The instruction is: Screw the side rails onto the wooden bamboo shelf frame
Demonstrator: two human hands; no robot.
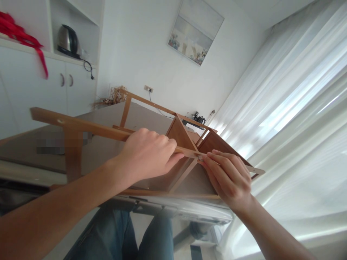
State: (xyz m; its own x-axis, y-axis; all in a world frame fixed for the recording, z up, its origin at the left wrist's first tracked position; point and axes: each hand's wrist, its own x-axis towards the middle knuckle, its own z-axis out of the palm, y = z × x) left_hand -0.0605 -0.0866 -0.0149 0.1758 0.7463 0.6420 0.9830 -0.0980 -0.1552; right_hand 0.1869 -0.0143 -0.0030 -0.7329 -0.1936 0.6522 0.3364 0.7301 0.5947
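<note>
Camera's tilted pretty hard here, so everything leans. Both forearms come in from the bottom, bare, meeting in the middle of the shot. The left hand [146,155] is curled shut over the top of a rail [89,128], knuckles up, fingers wrapped round and the thumb tucked underneath. The right hand [230,177] sits palm-down further along the same rail. Its fingers are held straight and close together along the wood with the thumb under, so it's pinching the rail rather than fisting it. The fingertips end right at a small pale fitting [200,157] at the joint.

The rail is a long thin strip of orangey-brown wood with a hole near its far left end, and its pale tip pokes out past the right hand. It's part of a wooden frame [181,135] with slim uprights, cross bars and a couple of solid brown panels. That frame lies on its side on a grey worktop [146,115], right in front of the person, with the hands just a little apart on its nearest edge.

Round about there's a kettle [67,40] in a wall nook, a red strap [24,34], a picture [195,30] and white curtains [298,90].
</note>
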